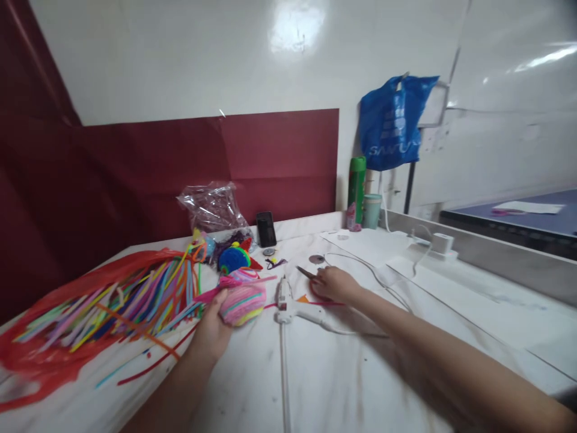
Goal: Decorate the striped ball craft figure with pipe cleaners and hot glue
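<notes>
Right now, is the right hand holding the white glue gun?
No: the right hand rests on a pair of scissors beyond the glue gun, which lies untouched on the table.

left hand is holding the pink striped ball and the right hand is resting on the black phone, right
Not quite. The left hand does hold the pink striped ball, but the head view shows the right hand on a pair of scissors near the glue gun; the black phone stands apart.
</notes>
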Demonstrator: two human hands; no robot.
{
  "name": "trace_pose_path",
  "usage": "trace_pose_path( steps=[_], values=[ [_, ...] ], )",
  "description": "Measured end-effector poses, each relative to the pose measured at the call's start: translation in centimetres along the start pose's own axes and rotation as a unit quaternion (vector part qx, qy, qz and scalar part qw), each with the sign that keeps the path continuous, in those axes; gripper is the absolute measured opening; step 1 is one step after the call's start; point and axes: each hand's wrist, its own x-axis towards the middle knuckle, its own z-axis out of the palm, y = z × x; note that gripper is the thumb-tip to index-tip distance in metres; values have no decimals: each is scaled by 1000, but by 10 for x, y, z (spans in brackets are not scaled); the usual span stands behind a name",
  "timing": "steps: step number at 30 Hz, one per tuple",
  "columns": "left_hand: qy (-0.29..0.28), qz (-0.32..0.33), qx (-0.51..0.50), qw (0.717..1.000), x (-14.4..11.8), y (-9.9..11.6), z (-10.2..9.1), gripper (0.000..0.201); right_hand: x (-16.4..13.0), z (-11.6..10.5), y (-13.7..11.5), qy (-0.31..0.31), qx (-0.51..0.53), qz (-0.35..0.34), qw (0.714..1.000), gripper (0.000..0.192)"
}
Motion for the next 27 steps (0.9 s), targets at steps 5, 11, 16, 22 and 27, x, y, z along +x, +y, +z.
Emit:
trace_pose_path(
  steps=[5, 11, 16, 22, 27],
  values=[
    [-4, -42, -29, 999, -7, 4, 3, 35, 13, 13, 10, -20, -29, 17, 999, 26],
    [-26, -59, -91, 994, -4, 2, -5, 38, 13, 17, 20, -5, -22, 51, 998, 26],
    [-61, -46, -132, 988, -4, 0, -9, 36, 12, 9, 29, 56, 58, 52, 995, 35],
    [-124, -23, -161, 979, -4, -2, -14, 30, -14, -6, 1, 196, 225, -173, 939, 21],
    [-97, 9, -118, 988, -9, -7, -8, 30, -41, -15, -32, 193, 179, -299, 917, 28]
  ],
)
